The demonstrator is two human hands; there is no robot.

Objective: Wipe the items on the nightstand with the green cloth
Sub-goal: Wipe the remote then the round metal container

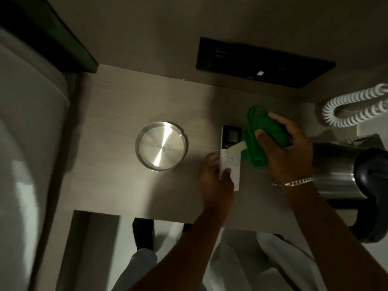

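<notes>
Both forearms reach in. Left hand (216, 181) grips the white remote (230, 162), hiding its lower end. Right hand (287, 148) clutches the green cloth (262, 131) beside it. Kettle (344, 164) cut off; nightstand (117, 185) dim, wood-grained.

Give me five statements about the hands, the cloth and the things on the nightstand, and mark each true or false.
1. The right hand grips the green cloth. True.
2. The left hand is empty. False: it holds the white remote.
3. The round metal dish lies left of the remote. True.
4. The cloth covers the dish. False: it is at the remote's right edge.
5. A coiled white cord lies far right. True.
</notes>
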